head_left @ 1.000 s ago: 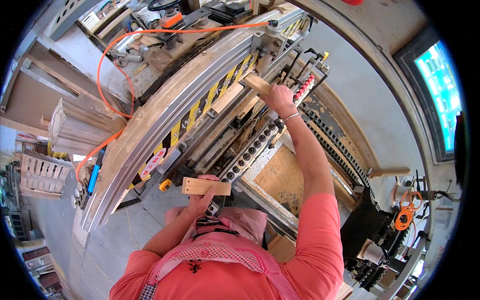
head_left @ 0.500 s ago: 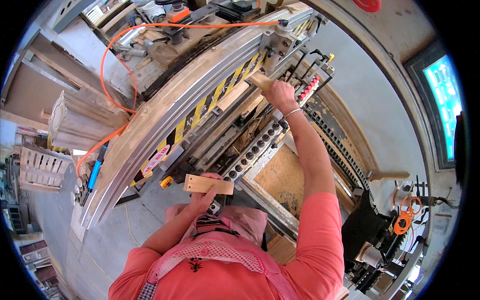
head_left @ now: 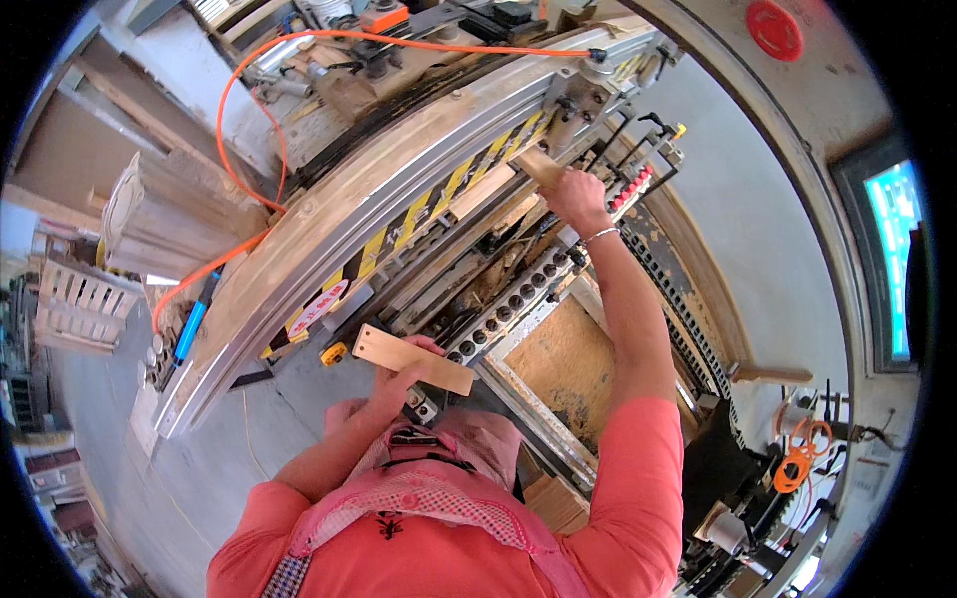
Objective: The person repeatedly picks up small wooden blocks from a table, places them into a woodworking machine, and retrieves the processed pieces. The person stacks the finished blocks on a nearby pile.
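My left hand (head_left: 397,387) is closed around a short, pale wooden board (head_left: 414,361), held level in front of my apron. Two small dark holes show near that board's left end. Stretched out ahead, my right hand (head_left: 580,199) grips another wooden block (head_left: 538,167) by its near end, at the machine beside the striped guard rail. A third wooden piece (head_left: 482,192) lies along the rail, just left of the block. My right fingers are partly hidden by the back of the hand.
Below my right forearm runs a row of black round fittings (head_left: 514,301) on a metal bar. Red knobs (head_left: 630,187) stand past my right hand. An orange hose (head_left: 221,110) crosses the curved machine beam (head_left: 299,214). A lit screen (head_left: 890,259) and red button (head_left: 775,30) are at right.
The board in my left hand has tilted, its right end now lower. My right hand stays on its block at the rail. The whole view has shifted slightly.
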Demonstrator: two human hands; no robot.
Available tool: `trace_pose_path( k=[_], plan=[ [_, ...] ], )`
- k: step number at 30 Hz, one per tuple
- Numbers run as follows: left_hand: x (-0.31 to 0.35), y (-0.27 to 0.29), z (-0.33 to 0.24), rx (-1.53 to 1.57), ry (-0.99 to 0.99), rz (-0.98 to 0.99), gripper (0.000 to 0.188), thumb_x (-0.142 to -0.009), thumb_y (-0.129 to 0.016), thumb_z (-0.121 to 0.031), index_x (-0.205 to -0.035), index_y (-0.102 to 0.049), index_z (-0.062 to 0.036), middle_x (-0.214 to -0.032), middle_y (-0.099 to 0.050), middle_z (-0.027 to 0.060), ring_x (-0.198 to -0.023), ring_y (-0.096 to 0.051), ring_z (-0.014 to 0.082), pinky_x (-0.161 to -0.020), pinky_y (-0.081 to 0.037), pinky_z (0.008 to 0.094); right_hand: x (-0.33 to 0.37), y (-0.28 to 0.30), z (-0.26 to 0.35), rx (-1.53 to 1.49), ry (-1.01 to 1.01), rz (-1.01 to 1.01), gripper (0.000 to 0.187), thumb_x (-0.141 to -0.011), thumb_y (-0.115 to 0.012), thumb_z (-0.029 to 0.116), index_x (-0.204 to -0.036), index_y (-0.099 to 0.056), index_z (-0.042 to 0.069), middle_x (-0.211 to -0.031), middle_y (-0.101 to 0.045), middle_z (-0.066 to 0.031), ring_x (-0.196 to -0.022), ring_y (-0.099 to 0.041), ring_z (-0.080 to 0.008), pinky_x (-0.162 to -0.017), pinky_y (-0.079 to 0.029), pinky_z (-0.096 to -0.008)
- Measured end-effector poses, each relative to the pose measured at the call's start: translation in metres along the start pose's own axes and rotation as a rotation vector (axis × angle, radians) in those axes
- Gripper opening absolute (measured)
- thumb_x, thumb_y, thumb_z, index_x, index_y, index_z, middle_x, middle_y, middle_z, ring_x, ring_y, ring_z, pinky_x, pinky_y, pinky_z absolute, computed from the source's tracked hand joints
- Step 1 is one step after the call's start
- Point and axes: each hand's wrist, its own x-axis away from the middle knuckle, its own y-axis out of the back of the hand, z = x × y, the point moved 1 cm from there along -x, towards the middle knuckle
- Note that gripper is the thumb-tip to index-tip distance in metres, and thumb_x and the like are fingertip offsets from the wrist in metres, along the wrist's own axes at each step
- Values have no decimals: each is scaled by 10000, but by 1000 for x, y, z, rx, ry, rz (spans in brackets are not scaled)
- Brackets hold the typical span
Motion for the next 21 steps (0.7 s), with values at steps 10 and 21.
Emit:
trace_pose_path(
  k=[10, 21],
  plan=[
    [41, 22, -19, 144, 210, -142, 323, -861, -611, -174, -1139, -552, -21, -976, -629, 42, -699, -569, 97, -600, -471, 232, -2, -2, 2, 51, -4, -65, 502, -784, -560, 526, -848, -666, 39, -810, -657, -190, -791, -646, -341, -692, -525, -425],
    [114, 64, -66, -88, 275, -595, 293, -811, -646, -140, -1060, -554, -18, -959, -619, 84, -843, -606, 163, -691, -508, 296, 3, -3, 6, 144, 59, -121, 511, -779, -580, 522, -944, -638, 42, -843, -657, -189, -817, -641, -360, -680, -524, -457]
  ],
)
